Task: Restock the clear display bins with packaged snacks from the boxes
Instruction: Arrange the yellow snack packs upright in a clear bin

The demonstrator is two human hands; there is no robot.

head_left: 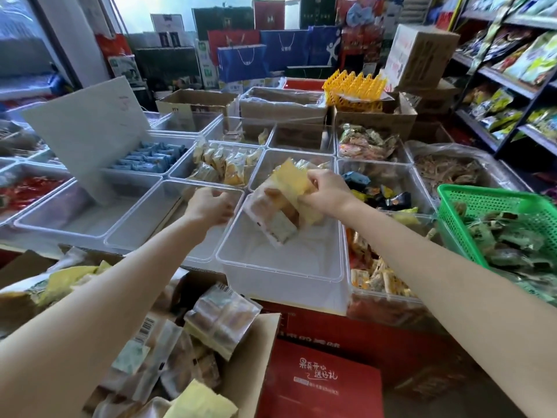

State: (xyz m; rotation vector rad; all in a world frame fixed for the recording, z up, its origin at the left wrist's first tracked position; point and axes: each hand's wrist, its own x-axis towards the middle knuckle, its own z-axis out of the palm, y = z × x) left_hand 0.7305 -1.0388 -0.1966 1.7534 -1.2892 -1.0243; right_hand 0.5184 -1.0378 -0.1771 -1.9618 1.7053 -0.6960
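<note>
right hand pinches a bundle of clear-and-yellow crinkly snack packets at the top edge, over the far end of the empty clear plastic bin | left hand beside it, fingers loosely curled, holding nothing | packets look light, soft, slippery; likely best held by the sealed edges | open cardboard box of more below, near front edge.

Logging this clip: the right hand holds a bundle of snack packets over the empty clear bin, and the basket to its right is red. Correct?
Not quite. In the head view the basket is green, not red. The rest stands: the right hand holds the snack packets over the empty clear bin.
</note>
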